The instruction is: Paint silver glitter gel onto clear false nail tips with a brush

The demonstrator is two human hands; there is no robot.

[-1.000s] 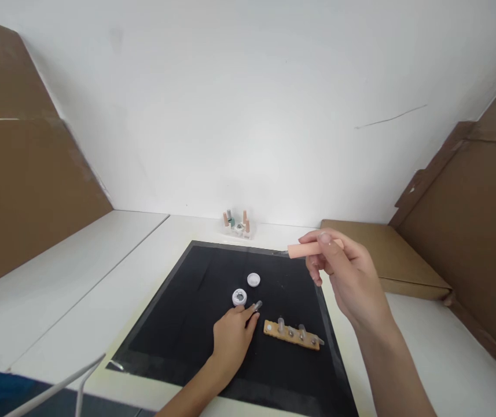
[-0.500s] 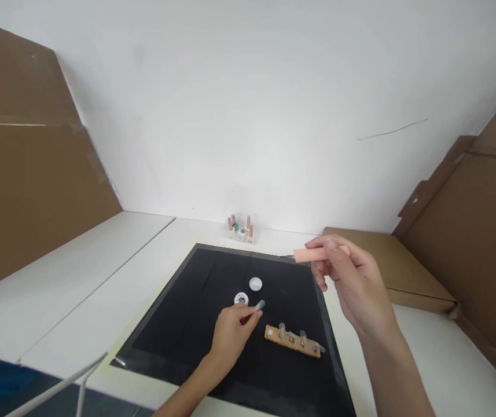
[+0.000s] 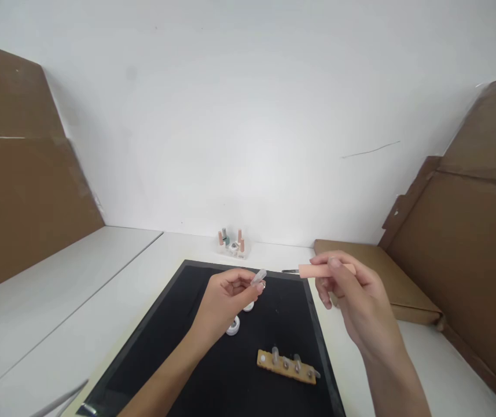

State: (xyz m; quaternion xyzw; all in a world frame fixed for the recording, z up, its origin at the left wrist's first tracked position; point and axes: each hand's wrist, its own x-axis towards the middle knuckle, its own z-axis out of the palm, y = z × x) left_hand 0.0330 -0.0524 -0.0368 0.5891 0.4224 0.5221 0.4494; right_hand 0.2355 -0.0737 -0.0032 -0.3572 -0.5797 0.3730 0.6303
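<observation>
Left hand (image 3: 227, 298) pinching clear nail tip (image 3: 259, 277), raised above black mat (image 3: 213, 370); right hand (image 3: 354, 292) pinching peach-handled brush (image 3: 321, 270), bristles pointing toward nail tip, apart from it; wooden strip (image 3: 286, 367) with clear tips on mat; white jar (image 3: 232, 326) near left wrist.

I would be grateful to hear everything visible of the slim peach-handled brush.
The slim peach-handled brush has a smooth cylindrical handle, seemingly plastic, and a thin dark tip, too small to make out in detail. The right hand pinches the handle between thumb and fingers. It is held nearly level in the air, tip pointing towards the left hand without touching it.
</observation>
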